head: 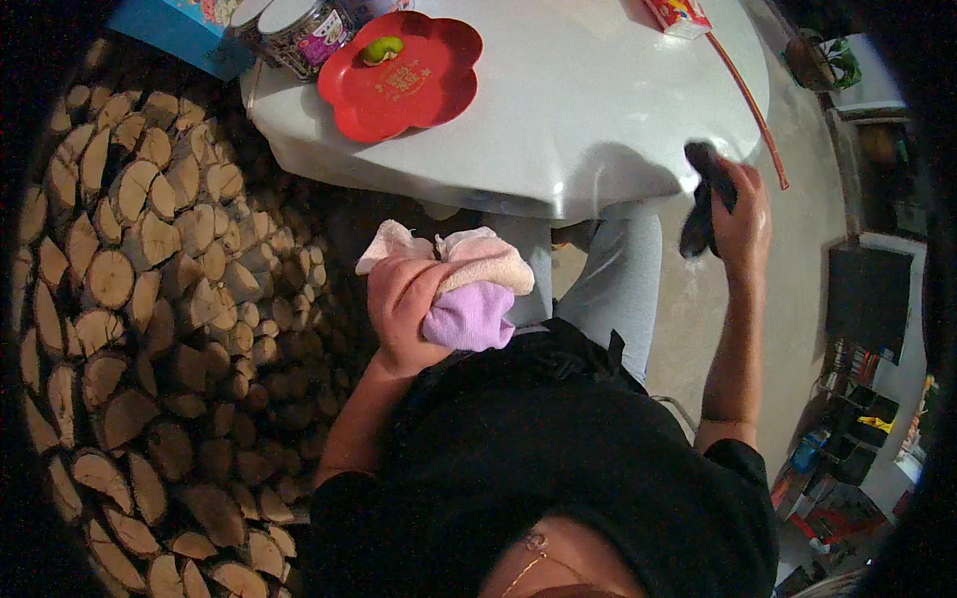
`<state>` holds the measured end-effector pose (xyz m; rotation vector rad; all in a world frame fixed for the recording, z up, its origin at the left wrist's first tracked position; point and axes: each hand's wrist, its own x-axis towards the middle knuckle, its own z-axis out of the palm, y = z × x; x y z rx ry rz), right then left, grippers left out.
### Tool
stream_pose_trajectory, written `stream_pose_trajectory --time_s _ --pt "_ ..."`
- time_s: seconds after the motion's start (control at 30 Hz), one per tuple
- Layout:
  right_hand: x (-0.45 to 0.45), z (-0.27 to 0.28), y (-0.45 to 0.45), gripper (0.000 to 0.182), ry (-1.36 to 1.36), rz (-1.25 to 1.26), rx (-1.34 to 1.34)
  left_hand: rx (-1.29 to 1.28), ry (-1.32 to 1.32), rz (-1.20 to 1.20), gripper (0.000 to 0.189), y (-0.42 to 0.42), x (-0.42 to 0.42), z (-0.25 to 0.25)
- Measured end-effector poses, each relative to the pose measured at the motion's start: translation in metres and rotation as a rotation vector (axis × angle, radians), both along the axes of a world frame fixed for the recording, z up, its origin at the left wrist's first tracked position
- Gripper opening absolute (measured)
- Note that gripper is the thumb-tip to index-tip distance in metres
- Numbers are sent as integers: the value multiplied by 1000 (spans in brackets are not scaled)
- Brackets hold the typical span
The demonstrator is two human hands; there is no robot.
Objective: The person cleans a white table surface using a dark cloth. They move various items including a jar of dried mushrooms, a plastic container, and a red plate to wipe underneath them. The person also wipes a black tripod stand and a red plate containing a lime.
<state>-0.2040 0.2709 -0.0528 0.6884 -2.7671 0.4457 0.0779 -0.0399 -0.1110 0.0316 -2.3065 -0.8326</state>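
My left hand (404, 310) is closed around a bundle of cloths at my lap: a pale peach, towel-like cloth (493, 261) on top and a lilac ribbed cloth (469, 315) below it. My right hand (744, 209) grips a dark, soft cloth item (704, 198), possibly a sock, by the right edge of the white-covered table (568, 90). The dark item bunches above my fingers and hangs down on their left. Some fingers of both hands are hidden.
A red flower-shaped plate (441, 82) with a green fruit piece (382, 50), lidded jars (299, 34) and a blue box (183, 30) sit on the table's left. A red stick (751, 105) juts past its right edge. Stacked firewood (138, 247) fills the left side; black shelving (852, 441) stands right.
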Motion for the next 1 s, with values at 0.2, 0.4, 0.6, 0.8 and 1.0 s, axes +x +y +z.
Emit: stream_pose_trajectory --time_s 0.2,0.4,0.6,0.8,1.0 --pt "46 -57 -161 45 6 357 69 0 -1 -87 54 8 -8 16" --pt "110 -80 -235 35 -11 901 0 -41 46 -80 49 25 -20 24" --pt "19 -52 -127 43 -164 496 1 -138 62 -138 37 24 -56 50" --pt "-93 -60 25 48 -53 -165 41 -161 94 -273 42 38 -149 55" --pt "-45 -58 -74 51 -16 233 -37 -324 -285 -163 50 43 -215 -3"
